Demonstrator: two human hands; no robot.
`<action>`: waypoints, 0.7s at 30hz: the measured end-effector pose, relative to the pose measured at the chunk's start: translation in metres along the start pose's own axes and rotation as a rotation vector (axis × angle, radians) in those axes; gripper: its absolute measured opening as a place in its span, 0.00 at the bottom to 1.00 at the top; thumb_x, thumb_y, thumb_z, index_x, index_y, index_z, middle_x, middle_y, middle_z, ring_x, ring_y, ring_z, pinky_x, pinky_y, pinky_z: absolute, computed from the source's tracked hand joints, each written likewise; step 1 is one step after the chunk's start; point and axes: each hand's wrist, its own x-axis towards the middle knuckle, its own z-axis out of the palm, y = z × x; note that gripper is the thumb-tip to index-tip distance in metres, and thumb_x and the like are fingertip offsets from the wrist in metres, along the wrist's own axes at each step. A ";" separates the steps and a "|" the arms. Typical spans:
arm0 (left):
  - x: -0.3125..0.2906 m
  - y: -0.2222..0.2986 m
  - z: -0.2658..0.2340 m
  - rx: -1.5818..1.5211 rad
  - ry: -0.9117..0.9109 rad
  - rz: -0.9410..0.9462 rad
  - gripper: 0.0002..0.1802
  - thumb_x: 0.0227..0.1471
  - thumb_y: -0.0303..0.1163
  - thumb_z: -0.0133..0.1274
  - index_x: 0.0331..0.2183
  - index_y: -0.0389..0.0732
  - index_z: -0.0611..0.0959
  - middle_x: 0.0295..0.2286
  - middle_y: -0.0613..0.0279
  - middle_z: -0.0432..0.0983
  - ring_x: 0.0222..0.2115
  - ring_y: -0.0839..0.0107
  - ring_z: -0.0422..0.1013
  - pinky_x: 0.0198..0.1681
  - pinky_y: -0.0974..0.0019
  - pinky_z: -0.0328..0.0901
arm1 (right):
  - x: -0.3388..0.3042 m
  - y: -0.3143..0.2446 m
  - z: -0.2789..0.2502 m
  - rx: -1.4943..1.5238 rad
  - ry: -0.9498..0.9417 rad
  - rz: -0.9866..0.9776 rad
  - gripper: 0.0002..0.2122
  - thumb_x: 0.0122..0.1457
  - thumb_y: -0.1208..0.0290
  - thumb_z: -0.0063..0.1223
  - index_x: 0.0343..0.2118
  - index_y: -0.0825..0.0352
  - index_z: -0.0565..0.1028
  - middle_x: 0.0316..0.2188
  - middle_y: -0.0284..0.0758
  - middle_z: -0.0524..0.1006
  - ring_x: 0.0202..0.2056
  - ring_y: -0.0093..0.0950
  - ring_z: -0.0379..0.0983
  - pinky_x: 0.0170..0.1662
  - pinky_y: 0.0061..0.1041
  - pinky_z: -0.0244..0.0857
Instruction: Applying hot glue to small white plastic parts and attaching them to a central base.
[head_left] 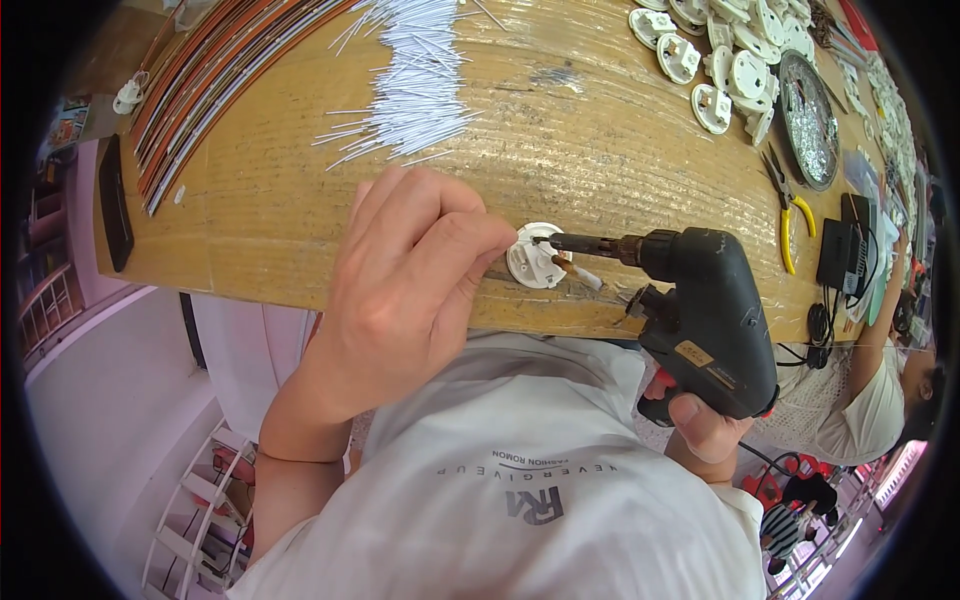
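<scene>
A small round white plastic part (532, 268) lies on the wooden table in front of me, close to its near edge. My left hand (405, 270) is closed, with thumb and forefinger pinched together at the part's upper left rim. Whatever sits between those fingertips is too small to make out. In my right hand (705, 430) is the grip of a black soldering gun (715, 300), which points left. Its thin dark tip reaches over the white part, beside my left fingertips. A brownish feed tube with a white end shows below the tip.
Short white wires (420, 85) lie heaped beyond my left hand; long coloured wires (225, 65) curve along the left. Far right are piled white round parts (750, 75), a dark dish (820, 150), yellow-handled pliers (785, 230) and a black box (840, 255). Another person (865, 420) sits at right.
</scene>
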 end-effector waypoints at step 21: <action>-0.001 -0.001 0.002 -0.012 0.014 0.010 0.11 0.46 0.15 0.64 0.33 0.36 0.83 0.29 0.59 0.74 0.30 0.62 0.69 0.33 0.63 0.63 | -0.003 -0.004 -0.002 -0.036 0.024 -0.033 0.14 0.35 0.69 0.60 0.26 0.72 0.78 0.18 0.34 0.76 0.16 0.34 0.71 0.23 0.28 0.65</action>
